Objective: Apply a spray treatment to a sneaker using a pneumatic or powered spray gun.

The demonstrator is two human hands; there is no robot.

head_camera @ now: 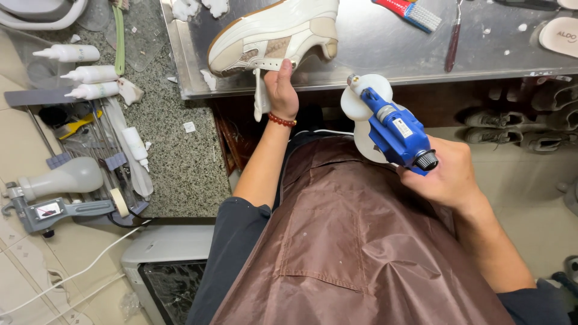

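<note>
Sneaker [274, 33]: one, cream and tan, lay on its side at the near edge of the steel bench [385, 54], at 12 o'clock.
Left hand [282, 90]: closed around the sneaker's heel strap.
Right hand [448, 174]: wrapped around one blue power tool [394, 129] with white pad, at 3 o'clock, clear of the shoe.
Advice: steady the shoe firmly and bring the pad on flat, I judged.
Bottles [90, 74]: three white, at 9 o'clock.
Brush [412, 12]: one.
</note>
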